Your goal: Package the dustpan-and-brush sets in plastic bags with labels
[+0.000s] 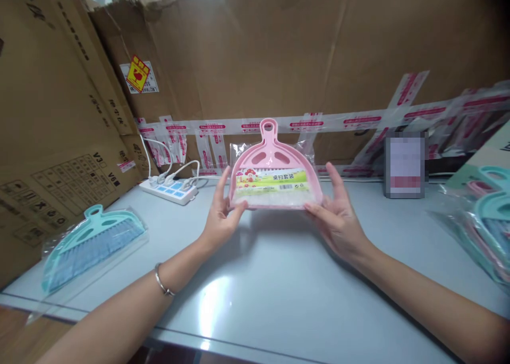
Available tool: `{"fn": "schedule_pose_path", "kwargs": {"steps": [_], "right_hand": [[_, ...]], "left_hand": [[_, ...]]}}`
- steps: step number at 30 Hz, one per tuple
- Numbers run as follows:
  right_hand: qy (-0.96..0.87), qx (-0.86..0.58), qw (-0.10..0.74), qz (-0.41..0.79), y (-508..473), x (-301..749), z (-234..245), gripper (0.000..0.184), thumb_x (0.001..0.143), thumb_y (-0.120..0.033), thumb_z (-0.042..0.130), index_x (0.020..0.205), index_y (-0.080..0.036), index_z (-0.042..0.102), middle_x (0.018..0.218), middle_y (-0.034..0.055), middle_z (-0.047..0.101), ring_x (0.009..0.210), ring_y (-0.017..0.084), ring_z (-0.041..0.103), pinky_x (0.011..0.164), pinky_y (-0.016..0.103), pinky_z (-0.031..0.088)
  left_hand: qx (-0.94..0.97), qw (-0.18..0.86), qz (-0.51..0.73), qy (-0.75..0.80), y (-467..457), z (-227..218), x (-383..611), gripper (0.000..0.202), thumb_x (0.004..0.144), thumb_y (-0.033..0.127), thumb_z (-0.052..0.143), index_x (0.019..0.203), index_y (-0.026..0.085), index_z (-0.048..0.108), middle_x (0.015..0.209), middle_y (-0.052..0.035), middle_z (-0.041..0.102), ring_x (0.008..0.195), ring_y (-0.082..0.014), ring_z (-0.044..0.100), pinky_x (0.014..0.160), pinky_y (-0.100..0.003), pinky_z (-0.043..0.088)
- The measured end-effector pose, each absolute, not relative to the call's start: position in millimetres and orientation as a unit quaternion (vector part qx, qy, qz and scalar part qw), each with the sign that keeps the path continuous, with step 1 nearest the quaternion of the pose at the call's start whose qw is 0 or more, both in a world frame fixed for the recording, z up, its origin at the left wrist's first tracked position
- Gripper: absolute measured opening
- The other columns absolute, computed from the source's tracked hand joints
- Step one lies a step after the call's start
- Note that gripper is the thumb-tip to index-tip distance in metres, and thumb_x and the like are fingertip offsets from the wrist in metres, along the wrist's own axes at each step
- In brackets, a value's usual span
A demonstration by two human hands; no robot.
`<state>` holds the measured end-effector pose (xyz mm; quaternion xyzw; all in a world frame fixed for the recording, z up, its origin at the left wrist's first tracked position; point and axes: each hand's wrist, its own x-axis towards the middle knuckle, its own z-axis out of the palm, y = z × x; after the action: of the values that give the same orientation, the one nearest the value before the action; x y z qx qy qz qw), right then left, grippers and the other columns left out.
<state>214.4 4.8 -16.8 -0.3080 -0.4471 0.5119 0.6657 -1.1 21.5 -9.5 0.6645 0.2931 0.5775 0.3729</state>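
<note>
1. A pink dustpan in a clear bag stands upright at the center of the frame, held over a pale table, its looped handle pointing up.
2. The person's left hand grips the pan's lower left corner, thumb across the front edge and a finger reaching up beside it.
3. The right hand holds the lower right corner, thumb pressed on the front edge, index finger raised apart from the rim.
4. A printed label with a red mushroom picture spans the pan's front.
5. At left, a bagged turquoise dustpan set lies near the table's front edge; a white power strip with plugged-in cords sits behind it.
6. More bagged dustpans, turquoise and pink, are stacked at the right edge, near a pixelated upright screen.
7. A taped cardboard box fills the upper frame; a silver bracelet circles the left wrist.
</note>
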Motion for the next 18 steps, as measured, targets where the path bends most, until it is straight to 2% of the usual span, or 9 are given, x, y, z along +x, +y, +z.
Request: {"fn": "schedule_pose_path", "kwargs": {"steps": [1,2,4,6,8,10,14,16,18], "right_hand": [[-0.444,-0.308,0.660,0.522,4.7,214.5,-16.5,0.093,0.062,-0.018,0.073,0.138,-0.043,0.025,0.119,-0.0021,0.060,0.103,0.017,0.060,0.085,0.035,0.051],[-0.440,-0.312,0.654,0.530,5.3,215.0,-16.8,0.092,0.059,-0.017,0.073,0.136,-0.039,0.029,0.120,-0.0009,0.060,0.104,0.018,0.059,0.084,0.034,0.051],[-0.435,-0.330,0.637,0.544,8.1,216.8,-19.2,0.075,0.056,-0.016,0.072,0.124,-0.029,0.045,0.117,0.0020,0.061,0.102,0.019,0.059,0.080,0.030,0.051],[-0.424,-0.362,0.625,0.547,12.2,219.0,-23.5,0.056,0.054,-0.015,0.067,0.107,-0.023,0.053,0.111,0.0032,0.063,0.097,0.019,0.060,0.073,0.027,0.051],[-0.414,-0.399,0.618,0.536,15.9,220.9,-28.4,0.043,0.054,-0.017,0.063,0.095,-0.022,0.053,0.101,0.0018,0.066,0.085,0.017,0.062,0.062,0.024,0.050],[-0.426,-0.426,0.610,0.515,17.9,221.7,-32.4,0.037,0.057,-0.021,0.064,0.091,-0.022,0.050,0.092,0.0001,0.066,0.076,0.014,0.062,0.057,0.022,0.049],[-0.503,-0.473,0.556,0.462,16.2,220.3,-34.7,0.047,0.062,-0.039,0.073,0.094,-0.023,0.042,0.075,-0.0036,0.063,0.051,0.011,0.056,0.040,0.021,0.046],[-0.526,-0.496,0.523,0.451,14.2,219.5,-33.8,0.052,0.064,-0.050,0.071,0.094,-0.024,0.038,0.067,-0.0056,0.061,0.037,0.010,0.050,0.029,0.020,0.038],[-0.536,-0.501,0.508,0.451,12.6,219.7,-32.5,0.052,0.067,-0.060,0.064,0.092,-0.024,0.036,0.062,-0.0061,0.060,0.032,0.010,0.047,0.024,0.019,0.035]], "left_hand": [[0.638,0.413,0.577,0.299,22.7,-9.7,0.3,0.078,0.081,0.021,0.060,0.144,0.035,0.017,0.132,-0.0048,0.054,0.105,-0.0206,0.061,0.085,-0.035,0.054],[0.617,0.448,0.567,0.311,24.6,-10.5,1.1,0.080,0.080,0.024,0.061,0.144,0.032,0.014,0.128,-0.0067,0.057,0.098,-0.0204,0.063,0.078,-0.035,0.056],[0.600,0.497,0.522,0.346,29.9,-14.0,0.7,0.068,0.079,0.032,0.062,0.139,0.020,0.032,0.116,-0.0108,0.064,0.086,-0.0205,0.066,0.069,-0.033,0.057],[0.603,0.526,0.469,0.372,35.1,-19.0,-1.3,0.051,0.076,0.040,0.063,0.117,0.011,0.056,0.107,-0.0126,0.068,0.086,-0.0217,0.066,0.071,-0.032,0.056],[0.611,0.550,0.422,0.383,37.6,-23.1,-3.1,0.045,0.070,0.042,0.068,0.101,0.010,0.064,0.104,-0.0119,0.069,0.094,-0.0236,0.064,0.079,-0.032,0.053],[0.612,0.571,0.385,0.389,36.3,-24.1,-3.5,0.045,0.065,0.039,0.073,0.099,0.011,0.066,0.105,-0.0106,0.069,0.099,-0.0242,0.063,0.084,-0.031,0.050],[0.605,0.592,0.344,0.406,28.3,-17.9,-0.5,0.050,0.067,0.036,0.072,0.110,0.012,0.062,0.111,-0.0114,0.067,0.088,-0.0211,0.064,0.066,-0.027,0.053],[0.602,0.594,0.343,0.409,26.3,-15.2,0.6,0.049,0.069,0.036,0.071,0.111,0.013,0.062,0.112,-0.0120,0.066,0.081,-0.0187,0.064,0.058,-0.025,0.052],[0.599,0.594,0.337,0.417,26.6,-15.0,0.5,0.045,0.071,0.041,0.069,0.105,0.011,0.064,0.101,-0.0125,0.069,0.068,-0.0161,0.064,0.053,-0.024,0.051]]}}
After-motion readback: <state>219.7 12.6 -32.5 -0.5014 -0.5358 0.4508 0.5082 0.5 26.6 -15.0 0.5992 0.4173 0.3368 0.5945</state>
